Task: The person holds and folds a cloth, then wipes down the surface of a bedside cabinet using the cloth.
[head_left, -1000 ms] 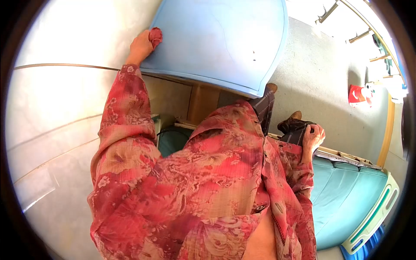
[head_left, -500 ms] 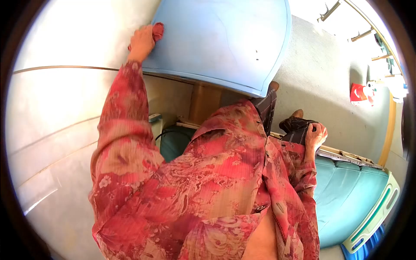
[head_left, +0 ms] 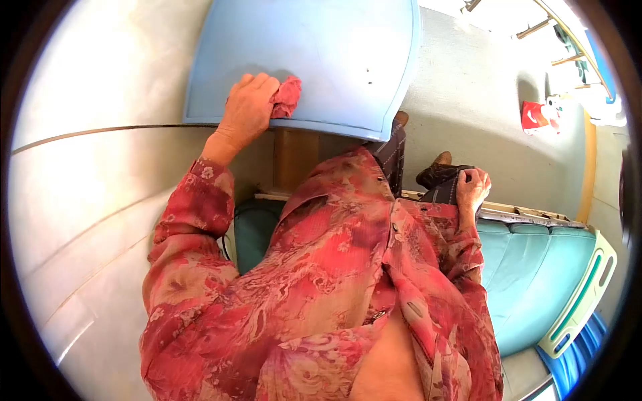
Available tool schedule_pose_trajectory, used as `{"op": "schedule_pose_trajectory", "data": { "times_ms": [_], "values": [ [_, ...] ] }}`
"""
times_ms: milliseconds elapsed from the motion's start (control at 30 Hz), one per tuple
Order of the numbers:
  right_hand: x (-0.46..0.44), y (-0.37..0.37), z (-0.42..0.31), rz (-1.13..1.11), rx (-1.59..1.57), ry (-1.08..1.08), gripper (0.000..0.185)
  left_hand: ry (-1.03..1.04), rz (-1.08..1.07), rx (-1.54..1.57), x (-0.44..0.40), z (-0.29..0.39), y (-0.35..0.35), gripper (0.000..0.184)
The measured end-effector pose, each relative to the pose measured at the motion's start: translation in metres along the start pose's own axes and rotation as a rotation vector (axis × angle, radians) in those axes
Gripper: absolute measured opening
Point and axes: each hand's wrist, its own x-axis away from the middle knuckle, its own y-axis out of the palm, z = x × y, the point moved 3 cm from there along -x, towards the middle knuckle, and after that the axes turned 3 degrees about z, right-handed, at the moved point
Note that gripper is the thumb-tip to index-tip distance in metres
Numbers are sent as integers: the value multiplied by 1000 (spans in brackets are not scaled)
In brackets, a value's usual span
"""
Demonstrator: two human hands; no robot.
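My left hand [head_left: 249, 110] is closed on a crumpled red cloth [head_left: 286, 97], which touches the light blue tabletop [head_left: 321, 47] near its front edge. The fingers are bent, and the cloth sticks out on their right side. My right hand [head_left: 472, 188] lies at the knee of my dark striped trousers [head_left: 441, 192], its fingers curled against the fabric. Both forearms are in red flowered sleeves.
Under the tabletop is a brown wooden support [head_left: 295, 159]. A teal padded bed [head_left: 528, 274] with a pale green end panel [head_left: 580, 294] extends to the right. A red and white item [head_left: 537, 117] stands beyond, on the grey floor [head_left: 461, 87]. Pale wall panels are at left.
My left hand has come with the red cloth from the tabletop's left edge to the right and nearer its front edge. My right hand stays at the knee. The view has shifted slightly.
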Motion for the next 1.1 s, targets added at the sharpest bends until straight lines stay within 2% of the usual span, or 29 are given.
{"op": "schedule_pose_trajectory", "data": {
  "times_ms": [67,133,333,433,533,600,633,700,833,900,933,967,1100],
  "values": [
    [-1,-3,-3,1,-10,16,10,45,16,-5,-13,14,2,10],
    [-2,-3,-6,-2,-13,29,9,223,32,101,-32,43,10,9],
    [-1,-6,-10,29,-36,-20,9,294,140,176,-113,97,53,10],
    [1,-3,-6,46,-38,-30,9,232,148,158,-162,94,79,6],
    [2,-4,-6,55,-38,-14,9,195,307,165,-215,83,99,4],
    [3,-6,-6,78,-70,-15,8,-9,273,39,-247,73,111,10],
    [4,-9,-8,74,-78,-7,8,4,281,49,-257,72,113,10],
    [4,-12,-8,117,-87,-17,7,-163,239,13,-272,66,119,17],
    [8,-10,-1,171,-147,-14,7,102,398,38,-246,67,131,19],
    [9,-7,0,156,-156,49,10,261,342,18,-211,68,136,16],
    [10,-8,-1,190,-123,53,7,294,318,113,-183,84,109,12],
    [11,-7,-1,204,-120,62,9,315,257,64,-159,88,101,10],
    [12,-8,-3,212,-112,73,11,254,18,188,-84,93,58,10]
  ]
}}
